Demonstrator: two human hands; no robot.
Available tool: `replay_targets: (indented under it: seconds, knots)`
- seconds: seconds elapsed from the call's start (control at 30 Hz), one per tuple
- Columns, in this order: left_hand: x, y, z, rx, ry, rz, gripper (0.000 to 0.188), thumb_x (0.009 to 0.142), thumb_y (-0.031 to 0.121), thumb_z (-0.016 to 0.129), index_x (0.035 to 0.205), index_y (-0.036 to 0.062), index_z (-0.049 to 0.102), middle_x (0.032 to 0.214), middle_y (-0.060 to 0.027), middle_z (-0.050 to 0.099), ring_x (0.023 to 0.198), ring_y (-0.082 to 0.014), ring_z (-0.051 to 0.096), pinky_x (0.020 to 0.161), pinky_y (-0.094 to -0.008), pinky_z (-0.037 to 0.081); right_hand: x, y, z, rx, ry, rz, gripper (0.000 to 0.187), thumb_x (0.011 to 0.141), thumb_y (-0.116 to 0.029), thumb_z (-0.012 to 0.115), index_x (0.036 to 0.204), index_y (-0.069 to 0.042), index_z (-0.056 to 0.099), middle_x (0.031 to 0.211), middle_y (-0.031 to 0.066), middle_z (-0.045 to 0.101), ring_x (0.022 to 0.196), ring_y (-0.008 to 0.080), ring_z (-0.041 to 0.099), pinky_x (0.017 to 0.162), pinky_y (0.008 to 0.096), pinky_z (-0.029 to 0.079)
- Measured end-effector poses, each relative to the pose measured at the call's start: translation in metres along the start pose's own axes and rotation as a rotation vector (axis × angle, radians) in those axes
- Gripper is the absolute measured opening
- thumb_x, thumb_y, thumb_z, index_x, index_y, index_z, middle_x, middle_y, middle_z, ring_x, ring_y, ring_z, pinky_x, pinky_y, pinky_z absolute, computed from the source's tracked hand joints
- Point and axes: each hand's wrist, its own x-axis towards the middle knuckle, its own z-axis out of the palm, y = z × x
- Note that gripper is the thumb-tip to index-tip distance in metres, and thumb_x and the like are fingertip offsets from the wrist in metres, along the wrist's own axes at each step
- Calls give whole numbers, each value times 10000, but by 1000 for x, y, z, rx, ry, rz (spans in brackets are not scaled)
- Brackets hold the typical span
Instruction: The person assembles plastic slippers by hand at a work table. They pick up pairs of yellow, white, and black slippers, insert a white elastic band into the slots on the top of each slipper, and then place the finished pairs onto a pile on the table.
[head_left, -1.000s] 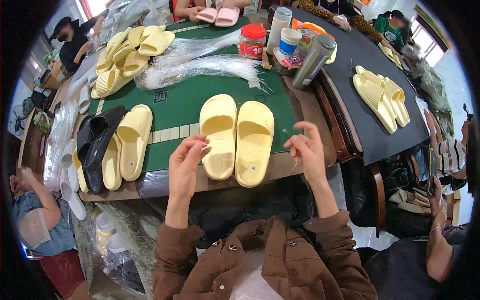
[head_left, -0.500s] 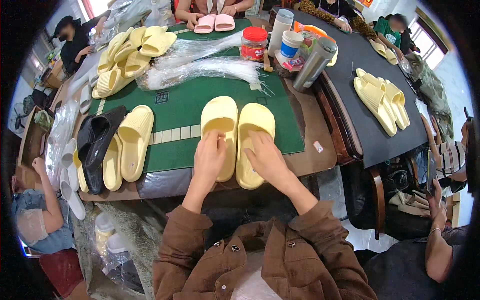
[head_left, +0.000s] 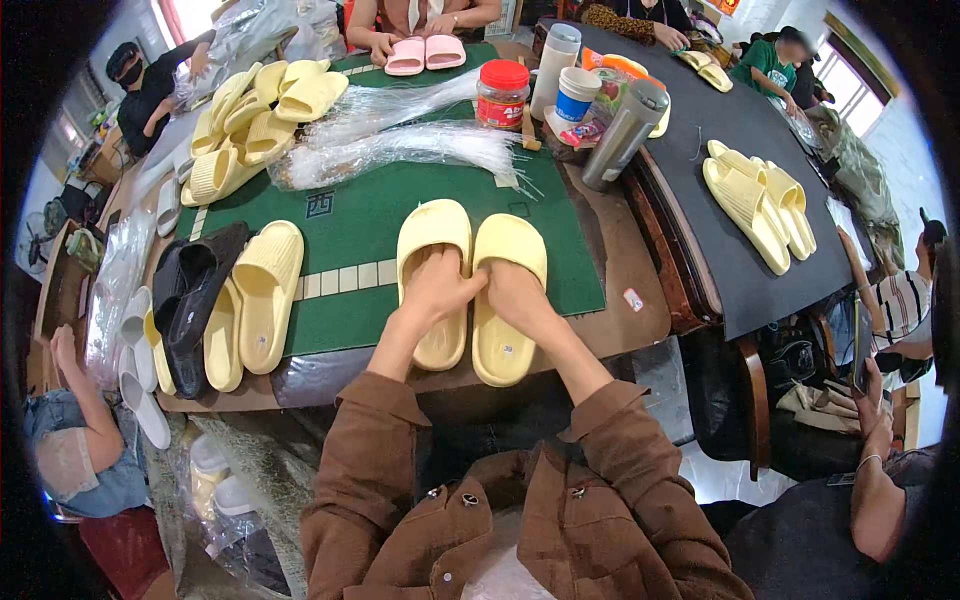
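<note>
A pair of pale yellow slide slippers stands side by side at the table's near edge, toes pointing away from me. My left hand (head_left: pixel 438 287) reaches into the left slipper (head_left: pixel 432 222), its fingers hidden under the strap and its thumb at the inner edge. Inside the right slipper (head_left: pixel 512 242), my right hand (head_left: pixel 520 293) has its fingers tucked under the strap in the same way. Both thumbs come close together between the two slippers. Each hand appears closed on its slipper's strap. A small round sticker marks the right insole.
Left of my hands lie black slippers (head_left: pixel 190 300) and yellow slippers (head_left: pixel 268 300). A slipper pile (head_left: pixel 255 125), clear plastic strands (head_left: pixel 410 155), a red-lidded jar (head_left: pixel 502 95) and a steel tumbler (head_left: pixel 625 135) stand farther off. More yellow slippers (head_left: pixel 760 205) rest on the dark table. Co-workers sit around.
Both hands have slid deeper into the slippers, fingers passing under the straps, and the thumbs have come together in the middle. The view has shifted slightly.
</note>
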Motion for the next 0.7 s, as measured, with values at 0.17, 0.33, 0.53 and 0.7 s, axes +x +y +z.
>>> replay_targets:
  seconds: [0.17,0.33,0.53,0.7]
  knots:
    - [-12,20,7,-10,-61,-4,557,816,341,553,1121,-122,504,1117,-343,533,1055,-459,517,948,-499,397,-8,13,-20,9,-188,-4,217,859,-67,467,989,73,570,927,297,620,888,447,603,790,507,467]
    - [-41,28,16,81,135,68,697,833,455,571,1202,-130,486,1155,-352,526,1112,-478,498,1003,-481,371,-32,9,-28,135,-171,-23,221,850,-50,450,989,88,551,941,315,609,901,462,591,796,499,466]
    - [-27,41,-12,-55,-216,-148,697,770,498,632,1086,-121,582,1079,-336,588,1019,-431,585,910,-449,463,-48,-6,-36,-117,-61,-200,269,840,-73,524,1064,74,546,897,266,601,861,443,589,801,492,474]
    - [-34,20,26,32,104,-57,581,791,435,598,1028,-95,615,989,-301,632,896,-428,624,820,-467,500,-82,-35,-57,-450,79,-339,312,837,-150,601,1110,-3,564,836,128,607,801,320,625,680,432,521]
